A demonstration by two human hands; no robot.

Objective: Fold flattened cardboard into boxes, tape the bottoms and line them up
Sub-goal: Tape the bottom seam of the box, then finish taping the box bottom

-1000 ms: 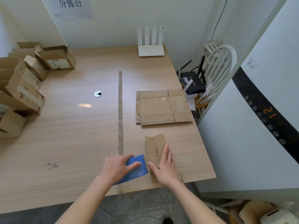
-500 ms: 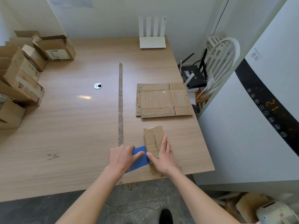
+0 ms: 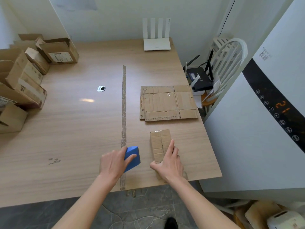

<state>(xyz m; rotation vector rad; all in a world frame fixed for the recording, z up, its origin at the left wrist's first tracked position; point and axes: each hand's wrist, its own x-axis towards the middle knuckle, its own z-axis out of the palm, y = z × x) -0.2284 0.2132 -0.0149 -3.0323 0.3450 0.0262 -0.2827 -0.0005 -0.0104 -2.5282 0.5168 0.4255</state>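
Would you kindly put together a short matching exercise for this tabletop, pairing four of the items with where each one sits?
Things:
1. blue tool
2. small cardboard piece
3. large flattened cardboard
4. white router

Places:
A. at the far edge of the table, by the wall
B. under the left hand, just right of the worn strip down the table
C. lying flat near the table's right edge, beyond the small piece
D. under the right hand, near the front edge

Pairs: 1-B, 2-D, 3-C, 4-A
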